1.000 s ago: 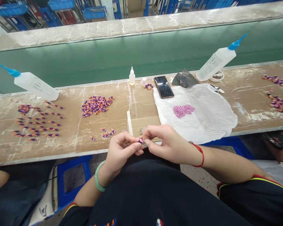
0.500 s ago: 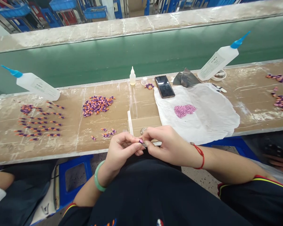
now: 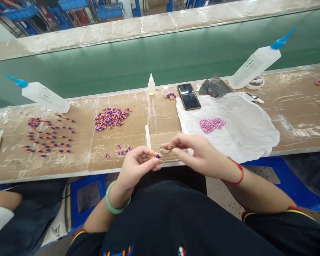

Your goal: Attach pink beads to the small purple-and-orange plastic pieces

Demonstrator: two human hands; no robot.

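My left hand (image 3: 139,164) is at the bench's near edge, fingers curled, pinching a tiny purple and orange piece (image 3: 158,156) at its fingertips. My right hand (image 3: 196,153) is just right of it, raised over the bench, with thumb and forefinger closed near a small round clear thing (image 3: 164,150); whether they grip anything I cannot make out. A few loose purple pieces (image 3: 123,149) lie just left of my hands. A white stick (image 3: 148,136) lies on the cardboard beyond them.
A heap of purple-orange pieces (image 3: 111,118) lies mid-bench, with rows of finished ones (image 3: 46,137) at left. White plastic sheet (image 3: 245,124) holds pink beads (image 3: 212,125). A phone (image 3: 188,96), small glue bottle (image 3: 150,85) and two large squeeze bottles (image 3: 256,64) (image 3: 44,96) stand behind. Another person's arm (image 3: 2,202) is at left.
My hands have parted: the right hand lifted forward and right off the piece, while the left hand keeps it. The view shifted a little to the left.
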